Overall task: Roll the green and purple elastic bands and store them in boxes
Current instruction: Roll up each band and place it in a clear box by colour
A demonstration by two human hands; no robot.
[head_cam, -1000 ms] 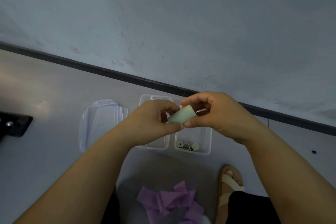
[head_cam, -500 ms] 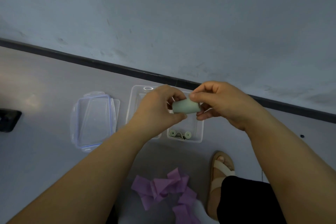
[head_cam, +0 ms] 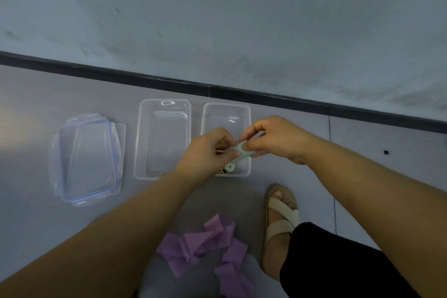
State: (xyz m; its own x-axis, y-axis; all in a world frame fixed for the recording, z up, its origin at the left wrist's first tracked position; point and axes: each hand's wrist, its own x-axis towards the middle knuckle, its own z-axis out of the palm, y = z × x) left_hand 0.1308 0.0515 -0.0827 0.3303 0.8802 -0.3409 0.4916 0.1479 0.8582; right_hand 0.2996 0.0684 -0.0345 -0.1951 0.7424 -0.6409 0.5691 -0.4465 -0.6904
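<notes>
Two hands: left hand (head_cam: 208,152) and right hand (head_cam: 278,138) meet over the right box (head_cam: 226,105), fingers curled.
Grip: both pinch the rolled-up green band (head_cam: 243,152) between thumb and fingertips.
Inside right box: a small green roll (head_cam: 230,166) at the near end.
Left box (head_cam: 139,140): just beside it.
Purple bands (head_cam: 205,242): loose heap on the floor near a sandalled foot (head_cam: 280,213).
Lids (head_cam: 87,159): stacked further left.

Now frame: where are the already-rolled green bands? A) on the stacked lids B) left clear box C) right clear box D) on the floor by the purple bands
C: the rolled green bands lie at the near end of the right box, just below the left hand and right hand, which pinch another green band.
</notes>
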